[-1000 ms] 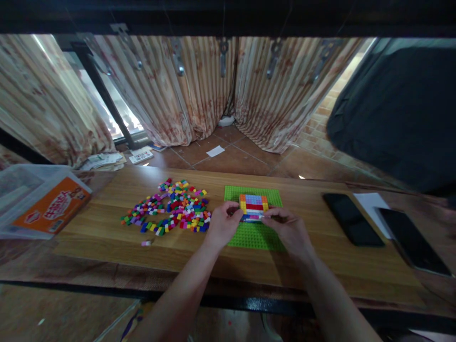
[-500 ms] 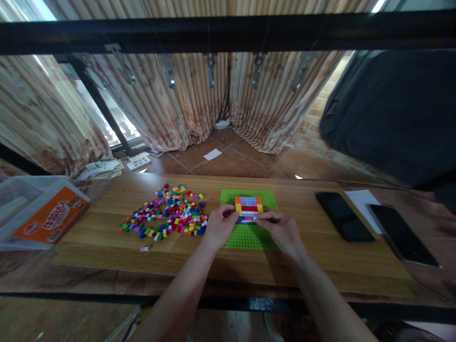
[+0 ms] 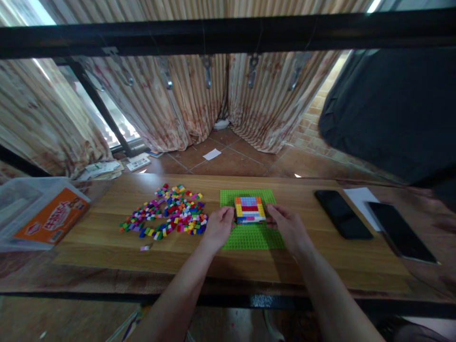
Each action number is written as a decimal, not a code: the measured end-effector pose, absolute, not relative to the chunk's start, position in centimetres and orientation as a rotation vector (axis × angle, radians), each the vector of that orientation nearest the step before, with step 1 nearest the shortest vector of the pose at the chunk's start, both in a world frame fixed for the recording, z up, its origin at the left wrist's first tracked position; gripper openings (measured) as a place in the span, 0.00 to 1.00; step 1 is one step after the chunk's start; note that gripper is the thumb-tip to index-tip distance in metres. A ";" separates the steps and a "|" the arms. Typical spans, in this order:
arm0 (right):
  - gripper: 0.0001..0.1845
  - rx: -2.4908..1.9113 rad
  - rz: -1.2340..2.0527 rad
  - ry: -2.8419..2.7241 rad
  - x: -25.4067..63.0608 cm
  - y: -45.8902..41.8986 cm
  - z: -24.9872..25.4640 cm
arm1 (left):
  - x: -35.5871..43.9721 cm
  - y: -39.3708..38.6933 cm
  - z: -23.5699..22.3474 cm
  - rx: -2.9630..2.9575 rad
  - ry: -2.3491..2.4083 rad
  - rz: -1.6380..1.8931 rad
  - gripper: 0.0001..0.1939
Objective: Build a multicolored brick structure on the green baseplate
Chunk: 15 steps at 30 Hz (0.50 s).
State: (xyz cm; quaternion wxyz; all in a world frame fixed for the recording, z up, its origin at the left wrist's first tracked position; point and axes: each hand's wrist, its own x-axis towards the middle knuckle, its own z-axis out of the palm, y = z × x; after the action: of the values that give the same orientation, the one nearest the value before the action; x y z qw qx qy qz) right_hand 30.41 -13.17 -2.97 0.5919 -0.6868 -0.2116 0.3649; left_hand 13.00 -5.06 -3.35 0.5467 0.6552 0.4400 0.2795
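A block build [image 3: 249, 209] of toy bricks stands on a green studded baseplate [image 3: 251, 238]. Its top has an orange and yellow border, a blue-lilac patch and a red bar, with white and pink bricks along the front. My left hand [image 3: 219, 227] is at the build's left side, fingertips close to its edge, fingers bent and slightly apart. At the right side, my right hand [image 3: 288, 225] has its fingers apart just off the edge. No loose brick shows in either hand; whether the fingertips touch the build is too small to tell.
Left of the baseplate, many loose coloured bricks [image 3: 178, 211] lie spread on the wooden table [image 3: 117, 254]. One pale brick [image 3: 145, 248] lies apart. A clear plastic box [image 3: 76, 190] with an orange label stands far left. Two dark phones [image 3: 342, 213] and white paper [image 3: 359, 197] lie right.
My right hand has drawn back from the build's front to its right side, uncovering the front right corner. My left hand has shifted slightly left, off the front left edge.
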 end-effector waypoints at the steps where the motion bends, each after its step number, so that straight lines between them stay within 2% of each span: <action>1: 0.24 -1.614 0.864 -0.521 30.1 -13.2 -2.9 | 13.0 -5.1 -3.3 1.552 1.040 0.660 0.15; 10: 0.25 -1.802 0.998 -0.802 29.5 -15.4 -2.3 | 10.6 -5.6 -2.2 1.749 1.071 0.546 0.21; 15: 0.36 -1.753 0.775 -1.073 30.5 -15.5 -2.4 | 9.3 -5.4 -1.6 1.804 1.026 0.590 0.17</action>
State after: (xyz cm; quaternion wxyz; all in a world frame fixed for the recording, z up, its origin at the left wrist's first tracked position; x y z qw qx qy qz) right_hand 30.47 -15.46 -2.36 0.4551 -0.7107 -0.4348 0.3142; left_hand 9.31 -5.37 -1.57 0.4723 0.7370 0.4191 0.2411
